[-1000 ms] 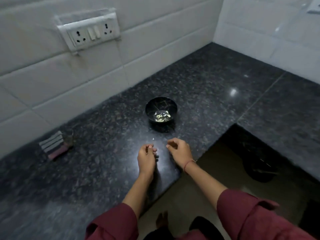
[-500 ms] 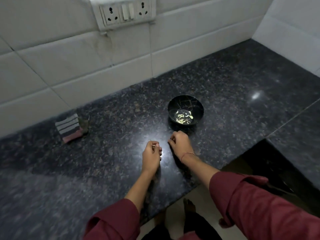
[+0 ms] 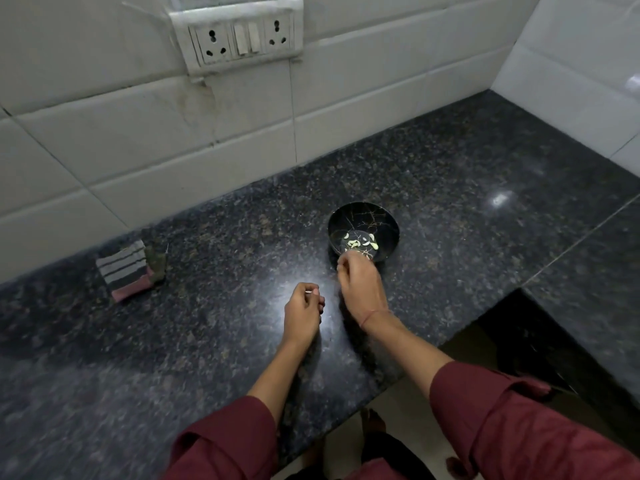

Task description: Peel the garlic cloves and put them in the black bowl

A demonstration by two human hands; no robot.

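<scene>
The black bowl [image 3: 375, 216] stands on the dark granite counter and holds several peeled pale garlic cloves [image 3: 360, 242]. My right hand [image 3: 362, 284] reaches over the bowl's near rim with its fingertips pinched together; a small pale garlic clove shows at the tips. My left hand [image 3: 303, 311] rests on the counter to the left of and nearer than the bowl, curled, with a small whitish garlic piece [image 3: 309, 291] pinched between thumb and finger.
A folded striped cloth [image 3: 124, 270] lies at the left by the tiled wall. A socket and switch plate [image 3: 239, 38] is on the wall above. The counter [image 3: 207, 341] has its front edge just behind my forearms, and a lower dark ledge [image 3: 540, 341] sits at the right.
My right hand has moved forward from beside the left hand to the bowl's near rim. The left hand stays put. The view has shifted, so the bowl sits further right.
</scene>
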